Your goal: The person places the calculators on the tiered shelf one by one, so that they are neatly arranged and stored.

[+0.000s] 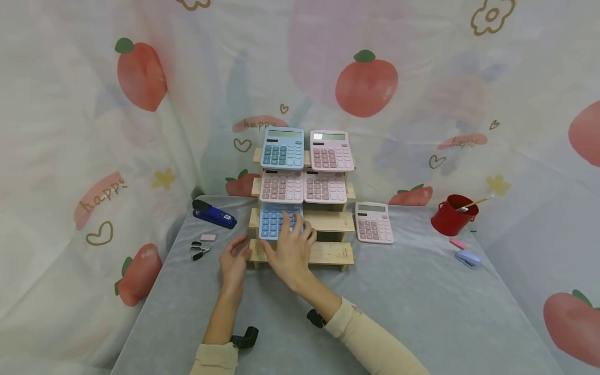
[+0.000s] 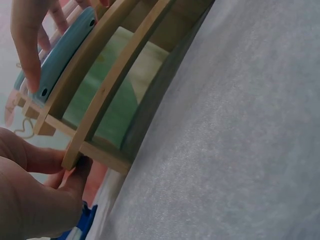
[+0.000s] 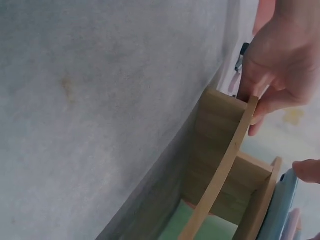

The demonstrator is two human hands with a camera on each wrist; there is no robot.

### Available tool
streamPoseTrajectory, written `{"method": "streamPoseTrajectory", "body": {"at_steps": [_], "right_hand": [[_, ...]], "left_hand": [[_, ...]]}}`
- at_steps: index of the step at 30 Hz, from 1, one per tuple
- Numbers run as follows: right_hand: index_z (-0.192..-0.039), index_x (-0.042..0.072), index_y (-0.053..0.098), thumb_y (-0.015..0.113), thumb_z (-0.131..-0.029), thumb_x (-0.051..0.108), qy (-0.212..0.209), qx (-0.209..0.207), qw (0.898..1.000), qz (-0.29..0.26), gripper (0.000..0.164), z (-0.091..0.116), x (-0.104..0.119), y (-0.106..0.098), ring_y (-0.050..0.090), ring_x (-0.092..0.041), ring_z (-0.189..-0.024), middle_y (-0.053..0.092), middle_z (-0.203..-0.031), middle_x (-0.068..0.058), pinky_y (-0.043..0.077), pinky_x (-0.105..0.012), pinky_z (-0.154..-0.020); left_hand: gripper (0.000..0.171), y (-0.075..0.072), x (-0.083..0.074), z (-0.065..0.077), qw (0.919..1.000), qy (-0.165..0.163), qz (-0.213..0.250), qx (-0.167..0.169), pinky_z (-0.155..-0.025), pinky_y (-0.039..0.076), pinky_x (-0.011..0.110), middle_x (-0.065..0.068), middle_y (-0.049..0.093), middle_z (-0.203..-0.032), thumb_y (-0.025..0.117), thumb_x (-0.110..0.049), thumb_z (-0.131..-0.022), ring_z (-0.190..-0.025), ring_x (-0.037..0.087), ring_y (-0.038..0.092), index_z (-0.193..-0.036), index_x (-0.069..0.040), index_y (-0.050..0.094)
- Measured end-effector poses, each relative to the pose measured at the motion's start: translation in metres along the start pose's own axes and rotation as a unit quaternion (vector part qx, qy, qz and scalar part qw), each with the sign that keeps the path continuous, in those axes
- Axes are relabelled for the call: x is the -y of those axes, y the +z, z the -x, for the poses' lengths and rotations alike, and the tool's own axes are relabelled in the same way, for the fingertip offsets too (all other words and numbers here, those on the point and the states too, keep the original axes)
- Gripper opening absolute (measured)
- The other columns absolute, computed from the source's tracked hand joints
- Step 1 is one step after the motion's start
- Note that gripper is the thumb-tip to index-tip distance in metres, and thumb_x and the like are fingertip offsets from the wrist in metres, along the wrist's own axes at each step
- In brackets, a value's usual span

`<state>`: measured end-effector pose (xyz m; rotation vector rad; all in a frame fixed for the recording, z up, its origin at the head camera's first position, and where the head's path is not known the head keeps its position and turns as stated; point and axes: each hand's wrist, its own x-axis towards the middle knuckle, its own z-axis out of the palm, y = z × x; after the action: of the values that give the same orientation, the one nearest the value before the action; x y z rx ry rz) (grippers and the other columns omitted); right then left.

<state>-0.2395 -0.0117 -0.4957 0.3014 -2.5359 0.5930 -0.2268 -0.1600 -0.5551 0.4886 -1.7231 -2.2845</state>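
A wooden tiered rack (image 1: 328, 252) stands at the back middle of the table, with calculators leaning on its tiers. My left hand (image 1: 233, 266) grips the left end of the lowest board between thumb and fingers, plain in the left wrist view. My right hand (image 1: 292, 255) reaches over a blue calculator (image 1: 269, 223) on the second tier from the bottom, at the left. Its spread fingers rest on the keys, and the thumb touches the lower left corner. Higher up stand a light blue calculator (image 1: 283, 148) and several pink ones, including a pink calculator (image 1: 331, 151) at top right.
Right of the rack lies another pink calculator (image 1: 373, 223). Farther right are a red bucket (image 1: 449, 216) holding a brush, a pink eraser (image 1: 458, 244) and a small lilac stapler (image 1: 467, 259). To the left lie a blue stapler (image 1: 214, 214), a pink block (image 1: 208, 237) and a clip-like tool (image 1: 200, 251).
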Motion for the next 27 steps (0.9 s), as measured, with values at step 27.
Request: {"method": "streamPoseTrajectory", "body": {"at_steps": [27], "right_hand": [[-0.146,0.009,0.053,0.085,-0.085,0.049,-0.002,-0.018,0.999,-0.048,0.080,0.010,-0.047,-0.051,0.049,-0.038,-0.131,0.050,-0.144,-0.014,0.042,-0.058,-0.106]], "left_hand": [[0.050,0.000,-0.003,0.003,0.9998,-0.010,-0.014,0.004,-0.115,0.044,0.041,0.020,0.052,-0.151,0.057,0.014,-0.095,-0.140,0.035,0.052,-0.144,0.003,0.053]]}}
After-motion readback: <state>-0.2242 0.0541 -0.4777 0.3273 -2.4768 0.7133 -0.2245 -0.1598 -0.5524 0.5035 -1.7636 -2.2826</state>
